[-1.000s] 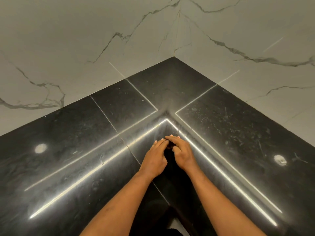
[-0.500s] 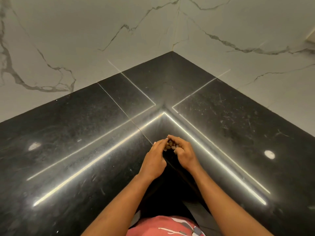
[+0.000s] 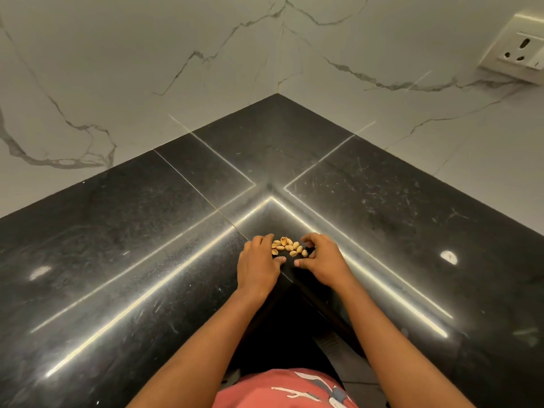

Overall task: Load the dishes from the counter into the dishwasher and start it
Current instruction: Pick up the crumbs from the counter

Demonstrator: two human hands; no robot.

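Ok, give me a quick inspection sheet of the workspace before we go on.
Surface: black stone counter, corner section, glossy and scuffed.
Job's things: nothing seen; no dishes or dishwasher in view.
Clutter: small pile of nut shells near the counter's inner corner edge.
Hands: left hand and right hand cupped either side of the pile, holding nothing.
Cables: nothing seen.
Surroundings: veined marble walls; wall socket upper right, nothing plugged in.
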